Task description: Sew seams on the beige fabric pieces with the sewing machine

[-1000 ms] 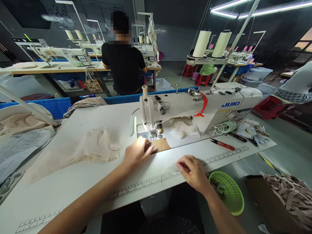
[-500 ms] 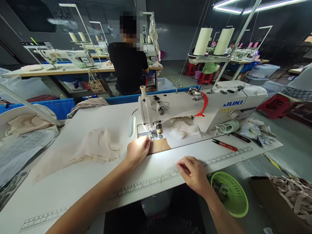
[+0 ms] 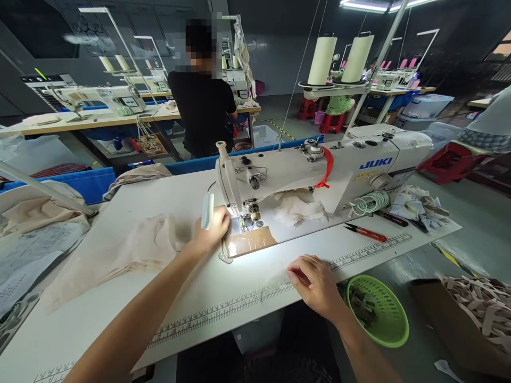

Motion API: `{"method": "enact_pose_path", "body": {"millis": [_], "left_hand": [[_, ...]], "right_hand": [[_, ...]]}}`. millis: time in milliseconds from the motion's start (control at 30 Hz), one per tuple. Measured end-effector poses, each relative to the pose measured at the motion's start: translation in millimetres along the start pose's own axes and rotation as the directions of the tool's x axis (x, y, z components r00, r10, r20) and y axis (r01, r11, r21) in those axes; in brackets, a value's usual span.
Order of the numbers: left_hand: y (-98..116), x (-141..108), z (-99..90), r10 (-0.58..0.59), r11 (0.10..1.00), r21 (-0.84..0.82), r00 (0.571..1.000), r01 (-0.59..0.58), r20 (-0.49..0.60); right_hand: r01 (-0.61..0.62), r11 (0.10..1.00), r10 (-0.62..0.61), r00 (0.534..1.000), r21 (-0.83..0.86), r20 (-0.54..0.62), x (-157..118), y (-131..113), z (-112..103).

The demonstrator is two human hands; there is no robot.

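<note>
A white JUKI sewing machine (image 3: 287, 173) stands on the white table (image 3: 239, 287). My left hand (image 3: 213, 226) is left of its needle area, fingers closed around the pale flat tool (image 3: 207, 210), which sticks up from it. Tan material (image 3: 251, 240) lies under and in front of the presser foot. My right hand (image 3: 311, 279) rests by the table's front edge, fingers curled together; what they hold, if anything, is hidden. Thin beige cloth (image 3: 139, 244) lies in a pile at the left, and more cloth (image 3: 297, 207) is bunched behind the machine's arm.
Red snips (image 3: 365, 232), a green cord coil (image 3: 372, 202) and scraps (image 3: 417, 207) lie at the right. A green basket (image 3: 399, 314) and a box of strips (image 3: 443, 319) are below. A person in black (image 3: 203, 111) is at another table behind.
My left hand has moved left, off the tan material, and closed around the pale tool, which is now lifted. My right hand has hardly moved. The view has shifted slightly.
</note>
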State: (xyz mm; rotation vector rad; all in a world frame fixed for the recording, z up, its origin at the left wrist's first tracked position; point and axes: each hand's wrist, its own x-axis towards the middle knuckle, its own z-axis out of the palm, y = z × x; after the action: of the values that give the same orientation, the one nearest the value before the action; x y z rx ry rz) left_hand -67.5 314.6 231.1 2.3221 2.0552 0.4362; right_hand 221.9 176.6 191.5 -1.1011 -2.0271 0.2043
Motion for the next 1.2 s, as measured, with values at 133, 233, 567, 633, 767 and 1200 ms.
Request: {"method": "enact_pose_path", "body": {"millis": [133, 233, 567, 633, 767, 1200], "left_hand": [[-11.4, 37.6, -4.4, -0.060, 0.998, -0.008, 0.998, 0.060, -0.010], [-14.4, 52.7, -18.2, -0.132, 0.991, -0.014, 0.991, 0.132, -0.024], [10.8, -77.9, -58.8, 0.059, 0.884, -0.468, 0.987, 0.020, 0.153], [22.7, -91.2, -53.2, 0.160, 0.697, -0.715, 0.961, 0.051, 0.224], [33.6, -85.2, -35.2, 0.166, 0.496, -0.845, 0.933, 0.201, 0.319], [3.0, -45.4, -29.8, 0.009, 0.638, -0.727, 0.941, 0.255, 0.339]], "right_hand": [[-0.032, 0.999, 0.032, 0.999, 0.015, 0.005, 0.6, -1.2, -2.3], [-0.115, 0.987, 0.111, 0.993, 0.111, 0.039, 5.5, -2.4, -5.9], [-0.318, 0.848, 0.240, 0.943, 0.424, 0.229, 52.7, -23.3, 11.8], [-0.327, 0.816, 0.230, 0.940, 0.476, 0.252, 62.0, -29.1, 19.2], [-0.323, 0.772, 0.213, 0.943, 0.547, 0.256, 77.4, -32.3, 30.3], [-0.370, 0.851, 0.245, 0.907, 0.372, 0.343, 119.6, -1.4, 64.5]]}}
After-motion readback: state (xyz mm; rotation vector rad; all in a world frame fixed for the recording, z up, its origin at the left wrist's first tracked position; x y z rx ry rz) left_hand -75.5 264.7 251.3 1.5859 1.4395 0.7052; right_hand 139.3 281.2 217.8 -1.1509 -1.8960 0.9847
